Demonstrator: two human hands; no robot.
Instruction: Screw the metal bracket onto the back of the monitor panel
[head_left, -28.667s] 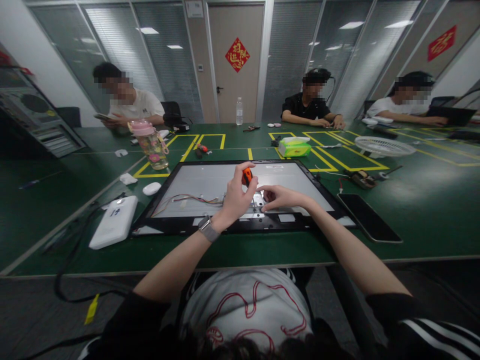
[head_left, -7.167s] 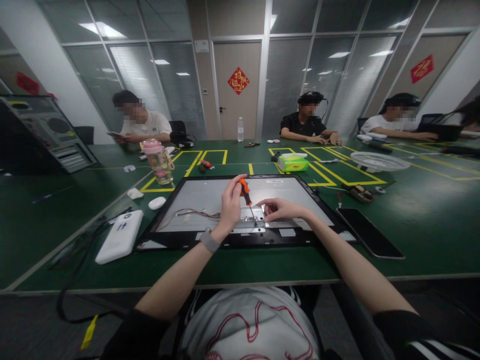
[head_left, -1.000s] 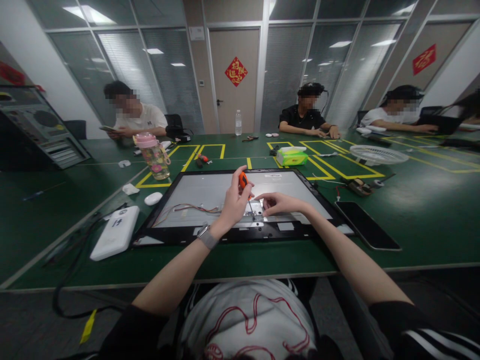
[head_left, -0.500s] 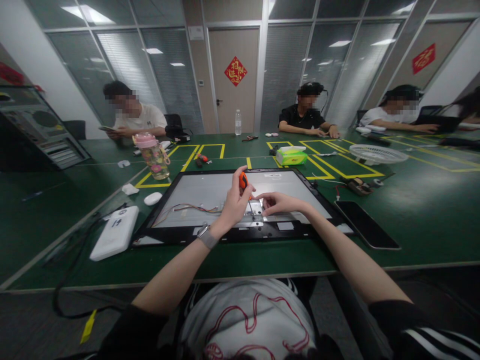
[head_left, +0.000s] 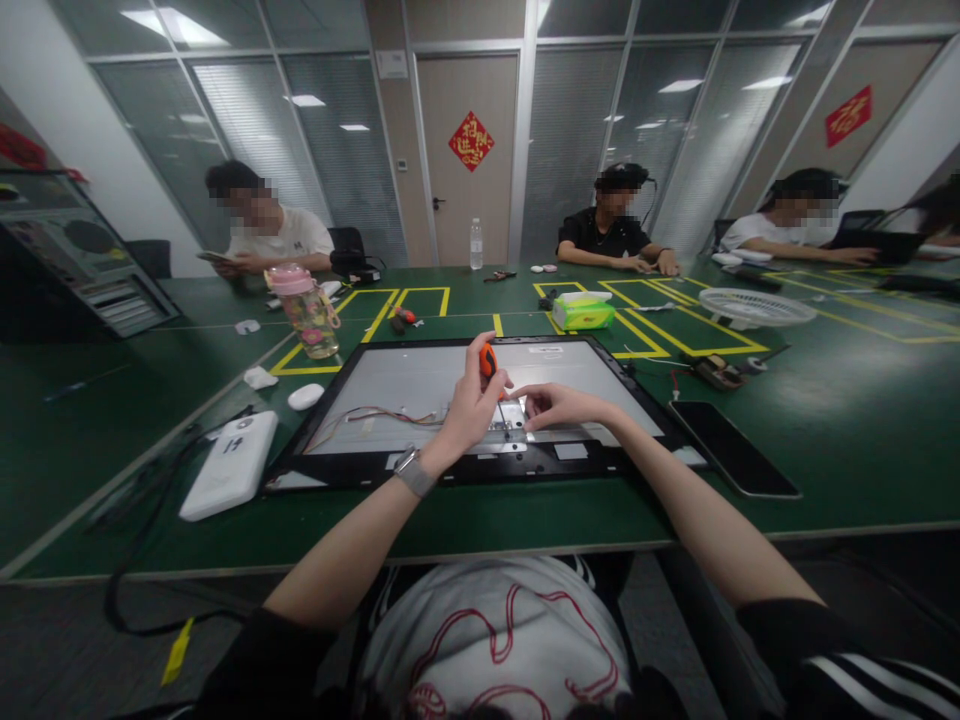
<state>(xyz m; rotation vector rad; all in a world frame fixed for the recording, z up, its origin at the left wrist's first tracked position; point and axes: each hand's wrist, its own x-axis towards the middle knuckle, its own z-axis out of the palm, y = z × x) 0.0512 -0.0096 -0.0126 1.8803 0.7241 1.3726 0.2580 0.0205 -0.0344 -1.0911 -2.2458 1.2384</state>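
Note:
A black-framed display panel [head_left: 390, 378] lies flat on the green table with its metal back facing up. My left hand [head_left: 474, 405] is closed around an orange and black screwdriver [head_left: 488, 360]. The screwdriver stands nearly upright, its shaft reaching down to a small metal bracket [head_left: 513, 412] near the panel's front edge. From the right, my right hand [head_left: 559, 406] rests at the bracket, fingers bent and apart, the index fingertip close to the lower end of the screwdriver handle. Thin coloured wires [head_left: 390, 412] run left from the bracket, partly behind my left hand.
Left of the panel are a white power bank [head_left: 231, 468], a white oval case [head_left: 306, 397] and a pink-lidded bottle [head_left: 304, 315]. A phone [head_left: 735, 450] lies to the right. Beyond stand a green tissue pack [head_left: 583, 311] and a white fan grille [head_left: 756, 307]. Several people sit across the table.
Almost nothing differs. The screwdriver handle looks very slightly turned or shifted in my left hand; my right hand keeps its place.

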